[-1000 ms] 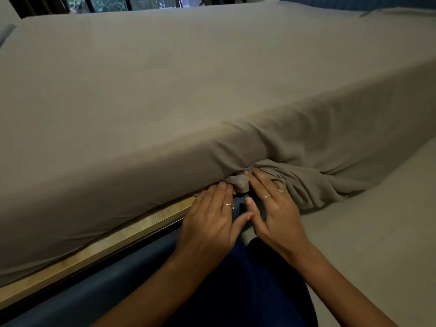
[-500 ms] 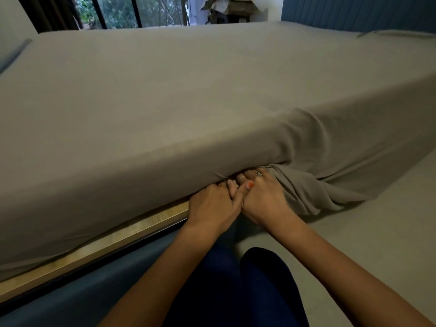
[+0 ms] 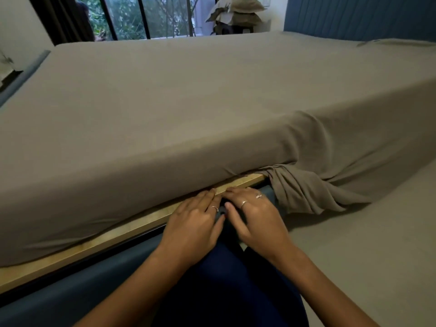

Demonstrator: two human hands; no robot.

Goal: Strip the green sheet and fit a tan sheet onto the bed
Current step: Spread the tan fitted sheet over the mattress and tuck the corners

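Because the tan sheet (image 3: 188,95) already lies smooth across the whole top of the bed and its near edge is drawn under the mattress above the wooden frame rail (image 3: 132,226), the work appears to have narrowed to the one loose part: a bunched, twisted fold (image 3: 304,190) hanging off the near right corner onto the floor (image 3: 377,232). Left hand (image 3: 195,223) and right hand (image 3: 254,215) lie side by side on the rail just left of that fold, fingers fairly straight and relaxed, gripping nothing; fingertips touch the seam where sheet meets rail, probably to check or press the tuck. No green sheet identifiable in view. Versus half a second ago: both hands were pushed in under the mattress edge right against the fold; now they are drawn back out and more rail shows. Far side: window, pile of bedding (image 3: 236,13), blue headboard (image 3: 354,15) at far right.
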